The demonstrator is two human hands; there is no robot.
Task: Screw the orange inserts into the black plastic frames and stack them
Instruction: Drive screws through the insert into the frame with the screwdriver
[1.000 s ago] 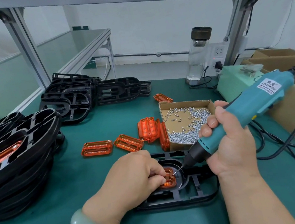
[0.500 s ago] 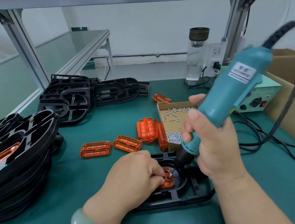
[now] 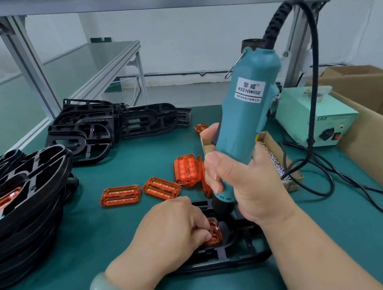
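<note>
Fingers [image 3: 198, 225] of the left hand [image 3: 173, 233] are curled tight, pinching the orange insert [image 3: 215, 236] and holding it seated in the black plastic frame [image 3: 249, 249], which lies flat on the counter [image 3: 132, 288] directly in front of the person. Only the insert's right end shows past the knuckles. Just right of that end, the right hand [image 3: 254, 180] is wrapped round the barrel of the teal electric screwdriver [image 3: 250, 112]. The tool stands nearly upright, its black nose pointing down at the frame. The bit and any screw are hidden, so contact cannot be told.

The drive looks to be straight down the tool's long axis, with the right hand nearer the fixing point. Beyond the frame lie loose orange inserts [image 3: 120, 196] and a cardboard box of screws [image 3: 276, 155]; to its left stands the stack of finished frames [image 3: 20, 193].
</note>
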